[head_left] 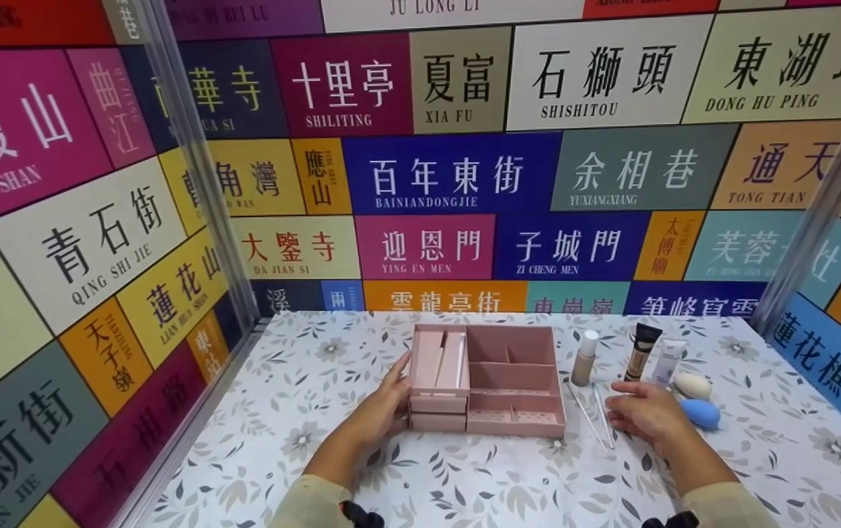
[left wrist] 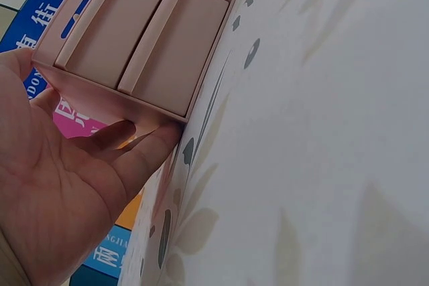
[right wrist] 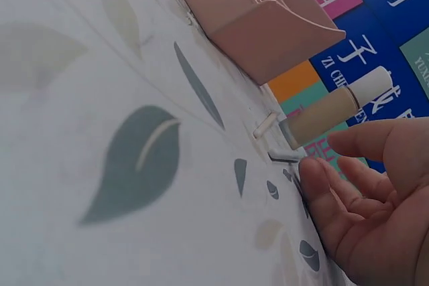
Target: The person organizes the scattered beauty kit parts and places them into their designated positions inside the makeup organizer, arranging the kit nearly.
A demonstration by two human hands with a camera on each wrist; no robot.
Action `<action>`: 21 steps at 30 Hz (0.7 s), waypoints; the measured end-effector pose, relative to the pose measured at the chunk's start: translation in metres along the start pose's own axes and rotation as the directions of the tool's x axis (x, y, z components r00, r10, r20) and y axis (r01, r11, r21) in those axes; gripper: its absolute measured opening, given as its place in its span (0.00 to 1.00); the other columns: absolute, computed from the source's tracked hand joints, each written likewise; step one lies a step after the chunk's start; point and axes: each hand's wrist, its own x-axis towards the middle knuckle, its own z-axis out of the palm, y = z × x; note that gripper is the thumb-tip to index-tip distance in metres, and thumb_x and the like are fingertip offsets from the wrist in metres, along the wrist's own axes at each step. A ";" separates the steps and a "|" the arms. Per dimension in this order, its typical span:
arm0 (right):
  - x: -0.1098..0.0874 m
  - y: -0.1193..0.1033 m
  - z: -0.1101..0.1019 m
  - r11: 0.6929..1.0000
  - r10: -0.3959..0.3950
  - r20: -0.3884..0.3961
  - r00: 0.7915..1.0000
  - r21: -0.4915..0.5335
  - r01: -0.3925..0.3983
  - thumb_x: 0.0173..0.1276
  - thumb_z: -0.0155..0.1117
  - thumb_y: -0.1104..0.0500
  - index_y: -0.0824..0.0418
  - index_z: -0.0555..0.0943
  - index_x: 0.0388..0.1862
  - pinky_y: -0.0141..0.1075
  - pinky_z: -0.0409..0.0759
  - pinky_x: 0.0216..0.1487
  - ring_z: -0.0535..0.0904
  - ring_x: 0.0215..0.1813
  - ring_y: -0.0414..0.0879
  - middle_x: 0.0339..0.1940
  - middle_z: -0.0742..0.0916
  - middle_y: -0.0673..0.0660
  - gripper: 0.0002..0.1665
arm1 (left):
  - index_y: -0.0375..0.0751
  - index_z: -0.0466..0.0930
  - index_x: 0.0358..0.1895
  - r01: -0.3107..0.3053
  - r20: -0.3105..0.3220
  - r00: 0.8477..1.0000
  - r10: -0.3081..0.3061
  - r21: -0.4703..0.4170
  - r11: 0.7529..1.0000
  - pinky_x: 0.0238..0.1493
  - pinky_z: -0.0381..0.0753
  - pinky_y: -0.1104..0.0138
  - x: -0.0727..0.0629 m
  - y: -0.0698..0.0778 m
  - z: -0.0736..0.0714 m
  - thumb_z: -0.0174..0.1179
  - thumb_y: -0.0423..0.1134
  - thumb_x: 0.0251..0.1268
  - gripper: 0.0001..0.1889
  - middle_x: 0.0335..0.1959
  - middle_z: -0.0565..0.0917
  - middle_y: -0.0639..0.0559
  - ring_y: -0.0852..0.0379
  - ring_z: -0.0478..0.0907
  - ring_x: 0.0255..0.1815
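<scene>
A pink desk organizer (head_left: pixel 515 430) stands on the table, with open compartments on the right and two small drawers (left wrist: pixel 117 28) under a tray on the left. A slim brush (head_left: pixel 441 352) and a pale stick (head_left: pixel 460 359) lie in that tray. My left hand (head_left: pixel 382 407) rests its fingers against the organizer's left side, thumb near the upper front corner. Beside two thin pale sticks (head_left: pixel 590 418) on the table is my right hand (head_left: pixel 644 414), its fingers loosely bent. In the right wrist view, thumb and forefinger are apart near a stick end (right wrist: pixel 285 157), with nothing visibly held.
A white-capped foundation bottle (head_left: pixel 584 361) stands right of the organizer. Behind my right hand are a black-capped tube (head_left: pixel 641 353), a white tube (head_left: pixel 668 362), a cream sponge (head_left: pixel 693 385) and a blue sponge (head_left: pixel 701 414). Sign-covered walls (head_left: pixel 457 172) edge the floral tabletop (head_left: pixel 493 484).
</scene>
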 end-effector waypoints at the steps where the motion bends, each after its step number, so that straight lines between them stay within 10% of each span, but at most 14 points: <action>1: 0.000 0.000 0.001 1.000 -0.001 -0.006 1.000 -0.021 0.001 0.75 0.68 0.62 0.72 0.65 0.81 0.34 0.91 0.44 0.88 0.40 0.42 0.41 0.90 0.50 0.40 | 0.81 0.48 0.86 0.000 -0.002 1.000 0.000 -0.002 1.000 0.80 0.71 0.41 0.000 0.000 0.000 0.41 0.59 0.87 0.31 0.84 0.65 0.34 0.37 0.71 0.81; 21: 0.000 -0.005 0.013 0.906 -0.101 -0.038 0.994 -0.416 0.076 0.55 0.85 0.63 0.72 0.73 0.72 0.36 0.83 0.36 0.81 0.38 0.46 0.45 0.84 0.60 0.47 | 0.83 0.47 0.85 -0.001 -0.003 1.000 0.001 -0.027 1.000 0.80 0.72 0.43 0.000 -0.002 0.001 0.41 0.56 0.87 0.30 0.82 0.68 0.34 0.40 0.72 0.80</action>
